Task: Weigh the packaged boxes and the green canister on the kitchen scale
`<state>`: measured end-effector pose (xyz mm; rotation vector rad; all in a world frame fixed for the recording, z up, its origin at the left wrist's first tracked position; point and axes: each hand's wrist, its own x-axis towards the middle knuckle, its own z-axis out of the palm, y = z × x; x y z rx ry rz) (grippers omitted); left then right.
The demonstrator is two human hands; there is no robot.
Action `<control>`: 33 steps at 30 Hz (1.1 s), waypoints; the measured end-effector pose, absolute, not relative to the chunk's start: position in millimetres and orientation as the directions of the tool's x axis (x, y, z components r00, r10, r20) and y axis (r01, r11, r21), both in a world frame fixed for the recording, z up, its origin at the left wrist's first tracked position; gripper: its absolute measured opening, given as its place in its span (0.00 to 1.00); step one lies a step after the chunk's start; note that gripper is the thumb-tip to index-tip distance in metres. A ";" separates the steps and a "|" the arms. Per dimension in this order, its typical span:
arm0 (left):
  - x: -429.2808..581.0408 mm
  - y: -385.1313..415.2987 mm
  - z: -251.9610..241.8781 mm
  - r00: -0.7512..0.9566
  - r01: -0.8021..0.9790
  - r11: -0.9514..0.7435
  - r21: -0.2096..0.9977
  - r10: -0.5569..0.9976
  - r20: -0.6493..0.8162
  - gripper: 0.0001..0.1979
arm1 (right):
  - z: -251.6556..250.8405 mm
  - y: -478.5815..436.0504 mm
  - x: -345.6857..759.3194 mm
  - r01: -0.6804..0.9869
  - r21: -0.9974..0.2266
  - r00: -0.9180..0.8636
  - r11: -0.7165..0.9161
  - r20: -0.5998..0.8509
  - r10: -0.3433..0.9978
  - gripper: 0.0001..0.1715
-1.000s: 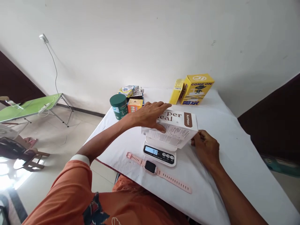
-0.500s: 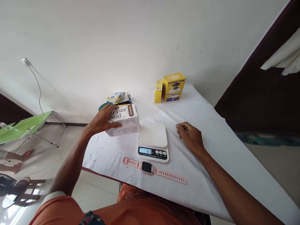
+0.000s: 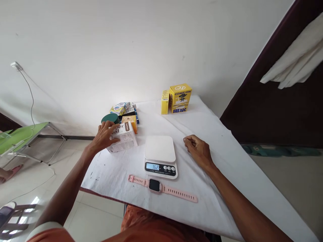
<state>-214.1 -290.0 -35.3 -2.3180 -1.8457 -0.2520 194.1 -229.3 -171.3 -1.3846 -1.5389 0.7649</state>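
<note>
My left hand [image 3: 103, 136] grips a white box with brown lettering [image 3: 124, 137] that rests on the white-covered table [image 3: 222, 161], left of a white digital kitchen scale [image 3: 160, 155]. Nothing lies on the scale's platform and its display is lit. My right hand [image 3: 196, 149] rests on the cloth to the right of the scale, fingers curled loosely with nothing in them. A pink smartwatch [image 3: 161, 186] lies flat in front of the scale near the table's front edge.
A dark green round tin [image 3: 110, 118], an orange box [image 3: 131, 121] and several small cartons [image 3: 123, 108] sit at the table's back left. Two yellow boxes [image 3: 176, 98] stand at the back. A green folding table [image 3: 20, 136] is on the left; cloth [image 3: 295, 60] hangs upper right.
My left hand lifted the white box off the scale and carried it left down onto the table. My right hand let go and came to rest on the cloth. The scale's reading changed.
</note>
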 end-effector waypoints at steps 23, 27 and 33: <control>-172.8 -317.1 -61.1 0.269 0.963 -0.219 -0.157 0.819 0.507 0.29 | -167.9 -229.4 197.1 0.382 -0.919 0.002 0.096 0.104 0.995 0.18; -137.8 -320.9 -93.9 0.318 0.850 -0.500 0.166 0.738 0.595 0.22 | -157.2 -212.4 208.9 0.352 -0.936 -0.067 0.024 0.001 0.998 0.21; -114.6 -307.9 -154.2 0.200 0.669 -0.473 0.573 0.857 0.474 0.18 | -143.8 -129.1 199.4 0.477 -0.876 0.191 0.072 0.183 0.965 0.47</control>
